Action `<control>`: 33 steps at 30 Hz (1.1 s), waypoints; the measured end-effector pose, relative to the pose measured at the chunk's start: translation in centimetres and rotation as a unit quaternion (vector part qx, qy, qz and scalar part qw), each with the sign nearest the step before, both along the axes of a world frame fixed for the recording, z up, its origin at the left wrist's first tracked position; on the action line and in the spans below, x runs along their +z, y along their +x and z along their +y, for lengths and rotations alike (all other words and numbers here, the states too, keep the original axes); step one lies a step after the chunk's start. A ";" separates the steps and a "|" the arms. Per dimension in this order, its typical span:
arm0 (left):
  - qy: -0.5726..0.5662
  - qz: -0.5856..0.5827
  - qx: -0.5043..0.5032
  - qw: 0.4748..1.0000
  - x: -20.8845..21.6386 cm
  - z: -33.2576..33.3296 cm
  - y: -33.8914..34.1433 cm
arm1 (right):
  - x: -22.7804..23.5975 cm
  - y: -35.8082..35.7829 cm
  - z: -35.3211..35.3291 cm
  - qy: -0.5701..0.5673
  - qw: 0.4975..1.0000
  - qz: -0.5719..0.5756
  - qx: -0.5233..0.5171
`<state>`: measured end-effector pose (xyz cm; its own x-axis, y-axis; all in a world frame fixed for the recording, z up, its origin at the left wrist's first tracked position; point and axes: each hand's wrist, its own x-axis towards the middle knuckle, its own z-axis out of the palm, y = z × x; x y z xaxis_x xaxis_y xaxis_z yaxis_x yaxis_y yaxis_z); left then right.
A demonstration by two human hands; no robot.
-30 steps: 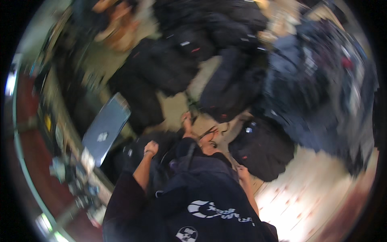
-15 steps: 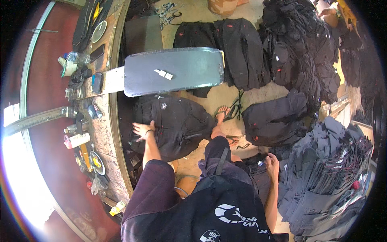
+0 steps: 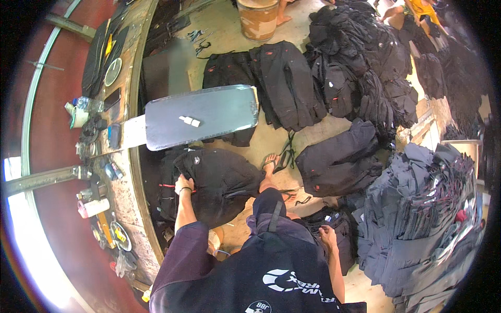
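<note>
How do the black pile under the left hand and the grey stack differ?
The black pile is darker than the grey stack. The black pile is a rounded mound; the grey stack shows layered edges. The left hand touches the black pile, not the grey stack. Both are cloth.

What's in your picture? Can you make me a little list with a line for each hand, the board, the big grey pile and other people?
Left hand: on black clothes, fingers curled
Right hand: at a black bundle; grip unclear
Grey board: sticking out from the workbench, small white thing on top
Grey cloth pile: on the right
Other people: someone in yellow, top right
</note>
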<state>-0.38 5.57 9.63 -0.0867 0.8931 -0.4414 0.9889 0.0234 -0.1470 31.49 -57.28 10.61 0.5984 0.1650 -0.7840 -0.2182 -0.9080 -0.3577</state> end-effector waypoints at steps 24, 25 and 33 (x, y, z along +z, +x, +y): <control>-0.212 -0.249 -0.659 0.678 14.9 -23.9 28.8 | 17.0 3.1 7.6 0.157 0.982 0.092 0.059; -0.187 -0.269 -0.678 0.658 14.7 -23.5 28.4 | 17.0 2.9 7.2 0.141 0.984 0.093 0.054; -0.355 0.145 -0.713 0.587 0.9 -17.4 36.1 | 14.6 6.1 7.1 0.021 0.999 0.024 0.043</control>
<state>35.76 -11.80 10.51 0.3624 -0.2510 -0.8976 -0.1403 -0.9668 0.2137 37.58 -50.21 25.25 0.5421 0.2479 -0.8029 -0.1581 -0.9084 -0.3872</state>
